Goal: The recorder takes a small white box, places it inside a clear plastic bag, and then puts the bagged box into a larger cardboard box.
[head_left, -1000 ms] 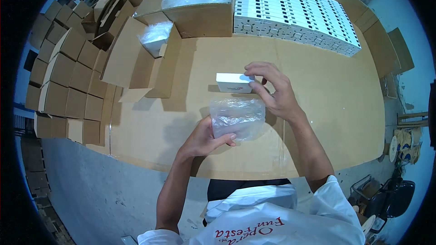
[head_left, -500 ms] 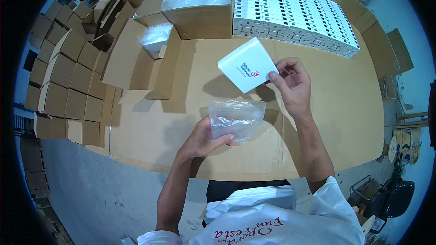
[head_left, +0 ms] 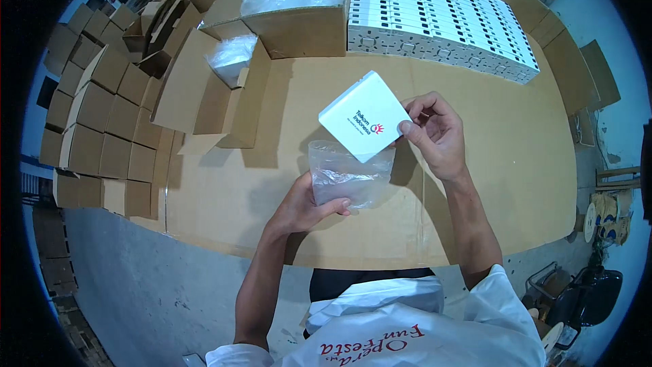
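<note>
The white box (head_left: pixel 367 117), flat and square with a small red mark on its upper face, is over the middle of the surface (head_left: pixel 502 163), tilted so that one corner points toward the near side. The right hand (head_left: pixel 437 137) grips it by its right corner, the thumb on the printed face and the other fingers partly hidden behind. The left hand (head_left: pixel 303 207) pinches the clear plastic bag (head_left: pixel 350 180) at its near left part, the thumb lying along the near edge. In this view the box's near corner overlaps the far edge of the bag; whether they touch, or how wide the bag's mouth stands, I cannot tell.

The step in hand looks to be bringing the box to the bag. From here, the next move seems to call for turning the box so that a flat side, not a corner, faces the bag's far edge, while the left fingers hold the thin film steady and spread; a corner could snag it.

Far left, an open brown carton (head_left: pixel 178 88) holds something white in plastic; beyond it, a larger carton (head_left: pixel 305 27) carries loose clear plastic. Rows of white boxes (head_left: pixel 435 20) stand far right, and brown cartons (head_left: pixel 102 122) are stacked at the left.
</note>
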`<state>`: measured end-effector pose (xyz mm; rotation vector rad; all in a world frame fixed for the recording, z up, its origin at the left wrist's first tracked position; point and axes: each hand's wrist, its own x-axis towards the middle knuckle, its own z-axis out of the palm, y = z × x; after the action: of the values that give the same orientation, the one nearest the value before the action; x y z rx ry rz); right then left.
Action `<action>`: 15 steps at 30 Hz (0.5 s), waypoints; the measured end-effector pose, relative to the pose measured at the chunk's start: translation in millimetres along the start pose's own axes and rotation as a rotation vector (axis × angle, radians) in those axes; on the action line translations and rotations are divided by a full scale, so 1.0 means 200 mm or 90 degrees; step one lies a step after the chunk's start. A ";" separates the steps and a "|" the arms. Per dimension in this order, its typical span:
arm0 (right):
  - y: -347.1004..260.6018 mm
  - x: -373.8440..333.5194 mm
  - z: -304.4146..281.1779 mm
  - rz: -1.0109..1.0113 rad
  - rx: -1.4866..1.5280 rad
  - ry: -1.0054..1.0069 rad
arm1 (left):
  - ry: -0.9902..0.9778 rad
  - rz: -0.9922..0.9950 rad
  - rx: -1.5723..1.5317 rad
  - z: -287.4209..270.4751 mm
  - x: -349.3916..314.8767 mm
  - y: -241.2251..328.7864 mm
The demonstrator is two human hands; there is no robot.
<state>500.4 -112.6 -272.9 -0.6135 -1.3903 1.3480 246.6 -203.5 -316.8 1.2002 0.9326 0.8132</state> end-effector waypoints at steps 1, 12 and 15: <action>0.00 0.00 0.00 -0.011 -0.002 0.003 | 0.000 -0.002 0.001 0.00 0.00 0.01; -0.01 -0.01 -0.01 0.069 -0.042 -0.056 | 0.004 0.013 -0.003 0.01 0.00 0.01; 0.01 -0.01 0.01 0.084 -0.050 -0.062 | -0.002 -0.005 0.000 0.00 0.00 0.01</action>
<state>498.6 -114.3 -274.1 -0.7109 -1.5081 1.4495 246.7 -203.8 -314.8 1.1965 0.9341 0.8057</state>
